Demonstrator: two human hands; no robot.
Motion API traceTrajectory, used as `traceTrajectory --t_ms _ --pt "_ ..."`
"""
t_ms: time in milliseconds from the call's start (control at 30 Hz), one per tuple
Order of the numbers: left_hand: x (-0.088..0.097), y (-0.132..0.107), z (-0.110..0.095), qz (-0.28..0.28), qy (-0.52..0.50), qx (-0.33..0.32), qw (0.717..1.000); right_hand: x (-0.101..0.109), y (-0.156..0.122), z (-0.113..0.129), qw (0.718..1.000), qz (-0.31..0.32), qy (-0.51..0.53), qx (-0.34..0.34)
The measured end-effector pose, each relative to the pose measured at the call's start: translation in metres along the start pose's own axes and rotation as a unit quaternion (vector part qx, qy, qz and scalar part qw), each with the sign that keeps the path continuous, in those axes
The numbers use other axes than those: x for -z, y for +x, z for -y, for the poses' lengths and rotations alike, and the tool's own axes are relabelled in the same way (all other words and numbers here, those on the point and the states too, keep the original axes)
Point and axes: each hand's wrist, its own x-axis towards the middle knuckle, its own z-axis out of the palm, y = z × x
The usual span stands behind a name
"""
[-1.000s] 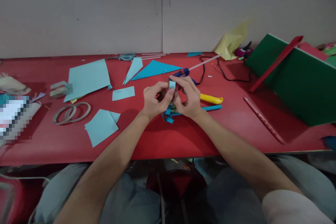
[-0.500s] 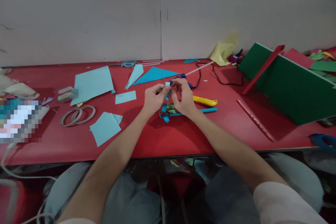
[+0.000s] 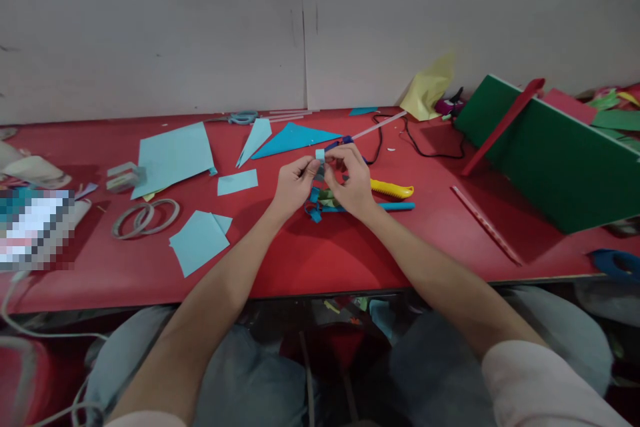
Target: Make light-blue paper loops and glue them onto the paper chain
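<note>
A small light-blue paper piece (image 3: 320,155) is pinched between my left hand (image 3: 294,187) and my right hand (image 3: 352,180), above the red table. Fingers of both hands are closed on it, and its lower part is partly hidden by them. Just below lies a blue paper stick (image 3: 397,206) with curled blue paper (image 3: 314,207) and some green paper at its left end. A yellow cutter (image 3: 393,189) rests beside my right hand. Behind the hands is a dark blue glue gun (image 3: 340,143), partly hidden, with a clear glue stick (image 3: 380,125) sticking out.
Light-blue paper sheets (image 3: 173,159), a cut rectangle (image 3: 237,182) and tape rolls (image 3: 146,219) lie to the left. Scissors (image 3: 243,118) and a blue paper triangle (image 3: 295,139) are at the back. On the right are a pencil (image 3: 486,225) and a green board (image 3: 545,160).
My fingers have drawn closer together around the light-blue paper, which now shows a little higher between them. The view has shifted slightly; the things on the table stay put.
</note>
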Motion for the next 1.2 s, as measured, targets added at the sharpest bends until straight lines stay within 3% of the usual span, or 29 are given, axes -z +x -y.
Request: traceTrajectory --t_ms 333,700,967,1200 --pt "-0.002 -0.002 0.010 -0.052 -0.023 -0.002 0.998 0.001 0.000 0.002 1.000 -0.004 -0.001 -0.030" --pt "0.000 -0.003 -0.008 0.022 -0.043 0.003 0.999 0.000 -0.001 -0.001 0.998 -0.002 0.011 -0.058" --pt "-0.003 0.002 -0.001 -0.072 -0.078 0.030 0.994 0.001 0.001 0.002 0.994 0.008 0.044 -0.096" --pt "-0.004 -0.001 0.005 -0.066 -0.040 0.008 0.997 0.001 0.004 0.004 0.987 -0.004 0.078 -0.141"
